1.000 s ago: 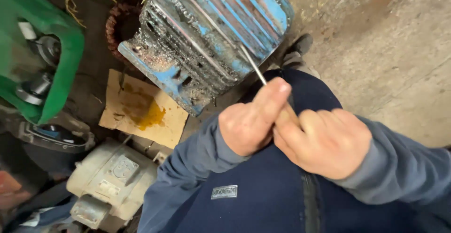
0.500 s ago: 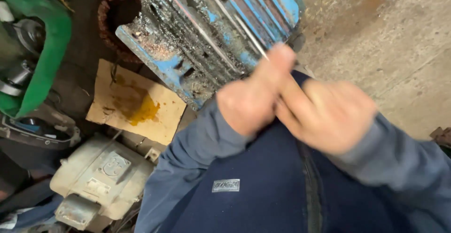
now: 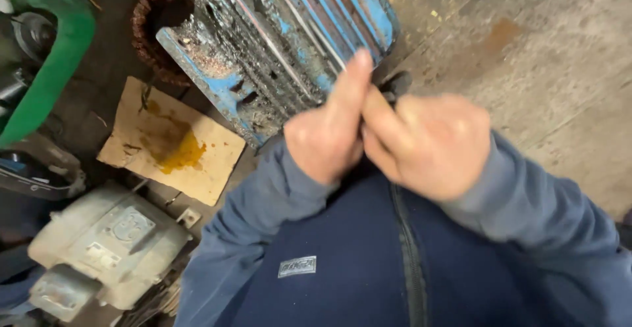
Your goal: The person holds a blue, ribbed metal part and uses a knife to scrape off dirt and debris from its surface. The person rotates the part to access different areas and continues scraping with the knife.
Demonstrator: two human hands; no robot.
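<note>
My left hand [image 3: 326, 139] and my right hand [image 3: 431, 146] are pressed together in front of my chest, above my dark blue zipped jacket [image 3: 368, 268]. The left forefinger points straight up and lies against the right hand's fingers. Both hands are closed on a thin metal tool that is hidden between the fingers in this blurred view. Just beyond the hands lies a large ribbed motor housing [image 3: 289, 44], blue, rusty and dirty.
A stained piece of cardboard [image 3: 171, 142] lies on the floor at the left. Below it is a pale grey motor [image 3: 108, 248], and a green casing [image 3: 56, 57] sits at the far left. Brown copper windings [image 3: 148, 24] show behind the housing. A dark shoe [image 3: 397, 84] rests on concrete floor [image 3: 526, 50].
The hands have risen slightly and closed tighter together. The thin metal rod that stuck out above the left forefinger no longer shows. The view has shifted a little to the right.
</note>
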